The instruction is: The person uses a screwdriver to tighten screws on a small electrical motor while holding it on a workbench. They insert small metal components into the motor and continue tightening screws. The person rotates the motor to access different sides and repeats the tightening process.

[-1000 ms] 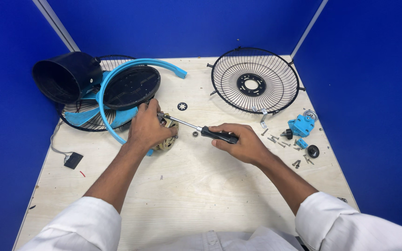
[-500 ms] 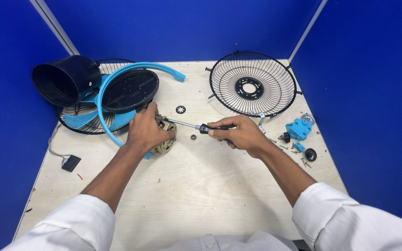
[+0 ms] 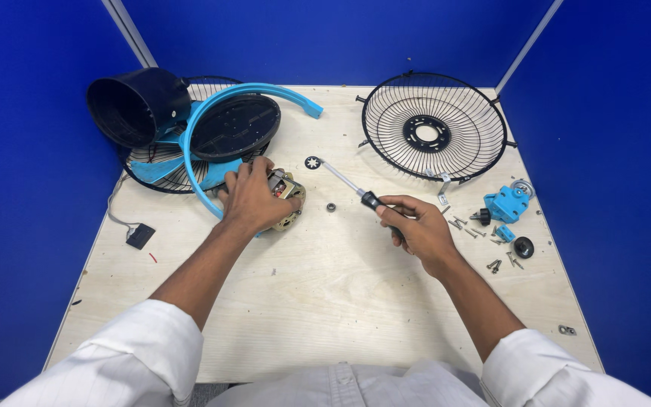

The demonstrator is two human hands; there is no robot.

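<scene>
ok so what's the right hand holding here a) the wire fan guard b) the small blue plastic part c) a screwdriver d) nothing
c: the right hand grips the black handle of a screwdriver, its shaft pointing toward the left hand on the fan motor; the wire fan guard lies untouched on the table.

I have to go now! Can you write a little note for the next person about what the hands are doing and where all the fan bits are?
Left hand: pressed down on the fan motor on the wooden table, beside the curved blue ring.
Right hand: gripping the screwdriver, its tip lifted clear of the motor.
Done: fan is apart. One wire grille lies top right; black cone housing top left.
Loose: star-shaped part, small nut, screws, blue bracket, black knob.
Left: motor is in one piece, not opened.
</scene>
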